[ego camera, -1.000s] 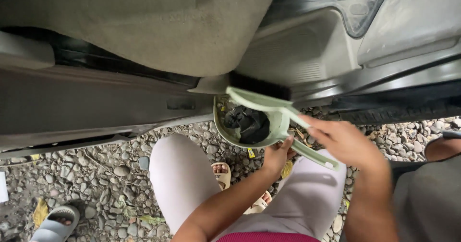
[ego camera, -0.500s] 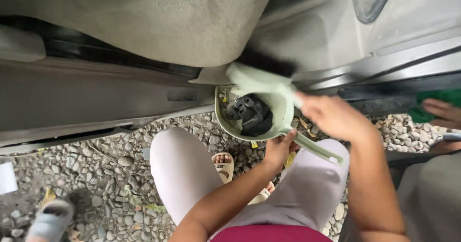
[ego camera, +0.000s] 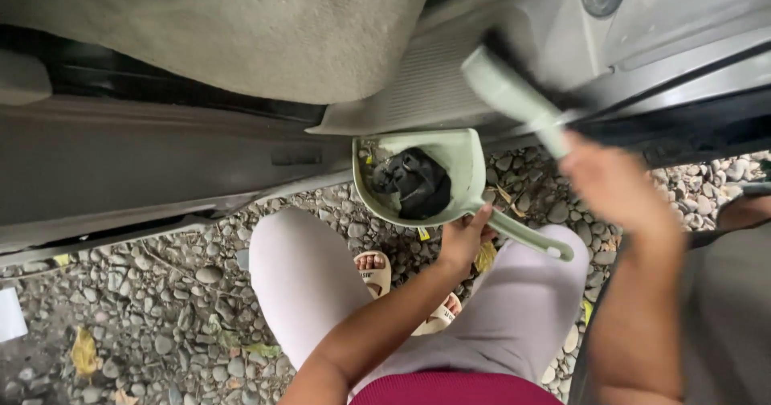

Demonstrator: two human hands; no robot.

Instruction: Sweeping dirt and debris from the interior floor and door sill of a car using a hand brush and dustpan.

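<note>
My left hand [ego camera: 466,239] grips the handle of a pale green dustpan [ego camera: 458,172] held up against the edge of a car's door sill. Dark debris and bits of leaf [ego camera: 414,182] lie in the pan. My right hand [ego camera: 614,186], blurred with motion, holds a pale green hand brush [ego camera: 510,96] by its handle. The brush's dark bristles rest on the grey car floor mat [ego camera: 418,83] just above the pan.
A beige car seat [ego camera: 241,27] fills the top left. The grey door sill [ego camera: 120,172] runs across the left. Below lies gravel ground [ego camera: 144,308] with yellow leaves. My knees in light trousers [ego camera: 305,284] and sandalled feet [ego camera: 373,268] are under the pan.
The brush has lifted off the dustpan and swung up to the right onto the floor mat. The dustpan has stayed at the sill in my left hand.
</note>
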